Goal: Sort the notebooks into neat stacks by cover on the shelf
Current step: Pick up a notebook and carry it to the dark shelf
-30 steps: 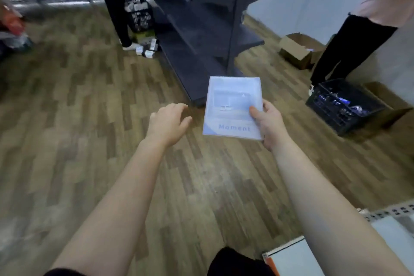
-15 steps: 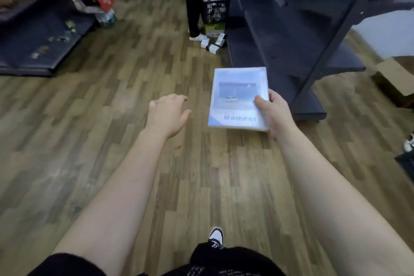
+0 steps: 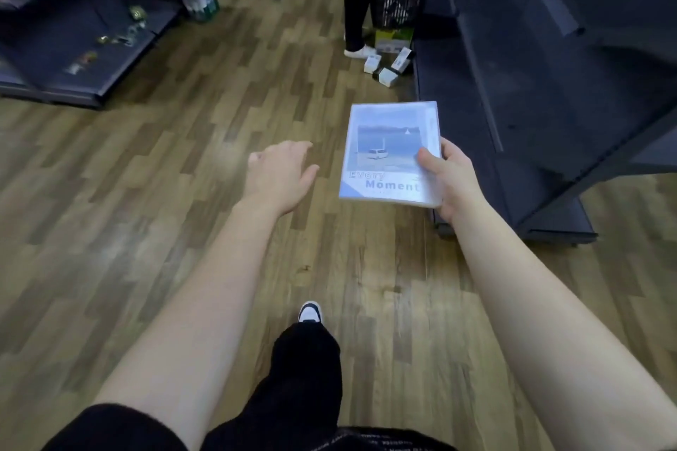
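My right hand (image 3: 452, 181) holds a notebook (image 3: 390, 152) by its right edge, thumb on the cover, out in front of me above the wooden floor (image 3: 146, 212). The cover is pale blue, with a photo of a white car by water and the words "Every Moment". My left hand (image 3: 280, 176) is empty, fingers relaxed. The dark shelf (image 3: 531, 84) stands just beyond the notebook.

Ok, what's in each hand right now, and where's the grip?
The right hand holds the notebook by its lower right edge, thumb on the cover, fingers behind. The left hand holds nothing, its fingers relaxed.
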A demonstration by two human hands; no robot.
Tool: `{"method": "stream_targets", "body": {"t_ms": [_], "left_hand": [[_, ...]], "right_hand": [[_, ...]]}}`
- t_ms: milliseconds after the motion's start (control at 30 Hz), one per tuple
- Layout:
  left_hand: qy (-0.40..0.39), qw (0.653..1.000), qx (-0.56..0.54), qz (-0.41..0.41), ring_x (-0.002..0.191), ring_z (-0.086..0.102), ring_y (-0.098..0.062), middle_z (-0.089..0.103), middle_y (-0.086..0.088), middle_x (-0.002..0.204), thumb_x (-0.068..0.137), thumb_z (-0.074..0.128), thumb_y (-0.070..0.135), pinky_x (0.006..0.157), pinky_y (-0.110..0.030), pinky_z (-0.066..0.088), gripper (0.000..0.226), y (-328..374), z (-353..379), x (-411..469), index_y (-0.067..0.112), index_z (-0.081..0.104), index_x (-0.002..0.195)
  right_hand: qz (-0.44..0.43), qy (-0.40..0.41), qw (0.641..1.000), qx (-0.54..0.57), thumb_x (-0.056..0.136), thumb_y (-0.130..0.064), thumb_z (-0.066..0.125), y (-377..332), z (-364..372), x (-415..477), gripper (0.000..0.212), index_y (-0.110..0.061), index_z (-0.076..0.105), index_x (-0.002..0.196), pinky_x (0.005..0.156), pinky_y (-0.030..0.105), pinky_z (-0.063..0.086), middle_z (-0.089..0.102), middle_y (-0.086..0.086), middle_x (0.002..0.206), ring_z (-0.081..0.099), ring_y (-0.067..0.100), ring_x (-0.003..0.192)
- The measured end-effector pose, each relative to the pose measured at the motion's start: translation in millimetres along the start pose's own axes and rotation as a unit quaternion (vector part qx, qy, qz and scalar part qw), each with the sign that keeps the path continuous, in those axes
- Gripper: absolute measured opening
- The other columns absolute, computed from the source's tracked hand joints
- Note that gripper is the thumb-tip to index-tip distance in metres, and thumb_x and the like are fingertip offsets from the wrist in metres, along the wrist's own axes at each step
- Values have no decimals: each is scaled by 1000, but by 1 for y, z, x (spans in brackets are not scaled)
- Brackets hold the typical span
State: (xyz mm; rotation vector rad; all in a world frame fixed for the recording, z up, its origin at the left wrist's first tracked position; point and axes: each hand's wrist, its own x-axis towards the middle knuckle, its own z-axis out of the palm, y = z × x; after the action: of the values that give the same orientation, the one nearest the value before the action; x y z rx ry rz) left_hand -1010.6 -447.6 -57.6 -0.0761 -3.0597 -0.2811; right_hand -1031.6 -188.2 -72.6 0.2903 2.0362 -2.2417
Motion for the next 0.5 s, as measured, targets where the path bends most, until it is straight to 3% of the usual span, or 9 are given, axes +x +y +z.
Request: {"method": "stream_targets", "body": {"t_ms": [100,500], "left_hand": [[6,1000,14,1,122,49,-26,53,-4,133,94,47,39,96,-44,35,45,-20,-4,70,22,44,136],[33,998,9,54,118,49,-25,54,-1,131,94,46,37,95,-43,33,43,-35,-19,335,22,46,134]], "right_hand": [[-3,2,1000,3,89,-17,62,-15,22,64,27,-24,62,115,71,43,60,72,2,110,72,24,93],[-27,56,998,12,90,-18,62,-86,47,293,30,-20,60,120,73,46,60,71,4,111,71,25,95]]}}
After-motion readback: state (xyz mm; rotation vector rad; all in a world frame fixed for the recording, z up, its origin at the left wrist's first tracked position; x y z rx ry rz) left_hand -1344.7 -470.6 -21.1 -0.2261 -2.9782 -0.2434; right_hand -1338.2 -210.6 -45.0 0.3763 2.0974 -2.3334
